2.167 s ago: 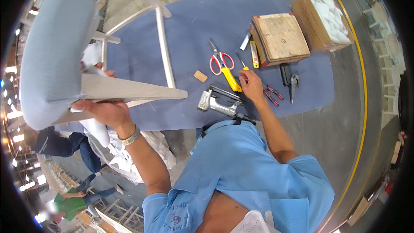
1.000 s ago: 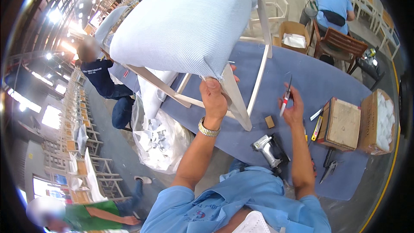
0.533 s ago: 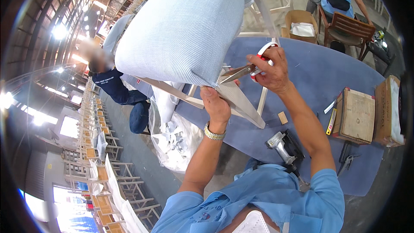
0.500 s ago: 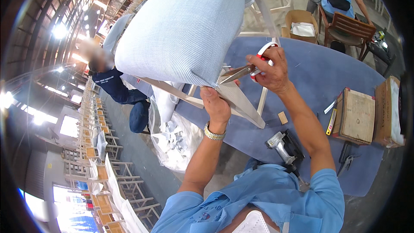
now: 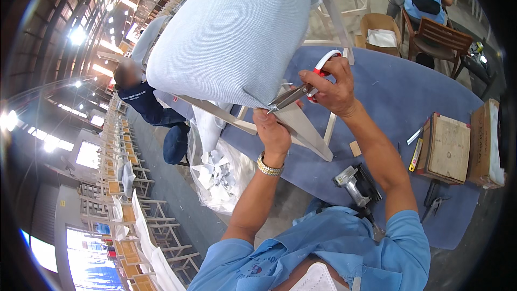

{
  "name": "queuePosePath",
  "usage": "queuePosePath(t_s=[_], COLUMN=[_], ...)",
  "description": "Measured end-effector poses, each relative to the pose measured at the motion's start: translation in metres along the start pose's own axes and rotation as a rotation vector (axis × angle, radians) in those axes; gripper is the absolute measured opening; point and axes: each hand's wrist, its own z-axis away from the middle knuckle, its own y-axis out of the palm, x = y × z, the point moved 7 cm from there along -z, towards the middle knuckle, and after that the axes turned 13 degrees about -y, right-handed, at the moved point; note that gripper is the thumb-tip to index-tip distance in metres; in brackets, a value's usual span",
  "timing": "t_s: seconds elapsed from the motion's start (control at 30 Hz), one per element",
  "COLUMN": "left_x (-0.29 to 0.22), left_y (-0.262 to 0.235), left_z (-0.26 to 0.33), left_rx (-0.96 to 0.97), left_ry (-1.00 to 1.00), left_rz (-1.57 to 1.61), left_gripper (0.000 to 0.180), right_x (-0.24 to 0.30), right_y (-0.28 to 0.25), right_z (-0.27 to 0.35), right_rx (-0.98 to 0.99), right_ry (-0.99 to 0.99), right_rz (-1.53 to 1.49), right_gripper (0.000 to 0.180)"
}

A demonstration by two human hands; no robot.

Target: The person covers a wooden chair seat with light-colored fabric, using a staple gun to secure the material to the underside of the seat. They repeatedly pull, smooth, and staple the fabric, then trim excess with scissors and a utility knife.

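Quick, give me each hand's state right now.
Left hand: closed on the chair frame.
Right hand: closed on the red-handled scissors.

A blue-covered workbench point(image 5: 420, 91) carries a staple gun point(image 5: 356, 183), wooden box point(image 5: 447, 148) and pliers point(image 5: 435, 205)

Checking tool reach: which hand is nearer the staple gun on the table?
Left. The left hand grips the chair frame just above the staple gun; the right hand holds scissors higher up.
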Motion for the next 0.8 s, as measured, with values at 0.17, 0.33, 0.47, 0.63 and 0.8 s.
queuePosePath(t_s=[0.17,0.33,0.47,0.63,0.8], left_x=[0.0043,0.0026,-0.002,-0.0011,-0.0034], left_y=[-0.004,-0.0034,0.0004,-0.0008,0.0011], left_z=[0.0001,0.0025,0.0029,0.004,0.0021], left_rx=[0.003,-0.026,-0.015,-0.038,0.004], left_ry=[-0.039,-0.004,0.075,0.081,0.084], left_rz=[0.048,0.011,0.002,0.018,0.031], left_gripper=[0.096,0.087,0.075,0.074,0.073], right_x=[0.0014,0.0022,0.0015,0.0028,0.0017], right_y=[-0.0016,-0.0009,0.0013,0.0004,0.0024], right_z=[-0.0015,0.0014,-0.001,-0.0041,-0.0007], right_rx=[0.023,0.023,0.011,0.014,0.079], right_ry=[0.029,0.021,0.033,0.027,0.055], right_rz=[-0.015,-0.017,-0.048,-0.05,-0.147], right_gripper=[0.047,0.045,0.043,0.043,0.039])
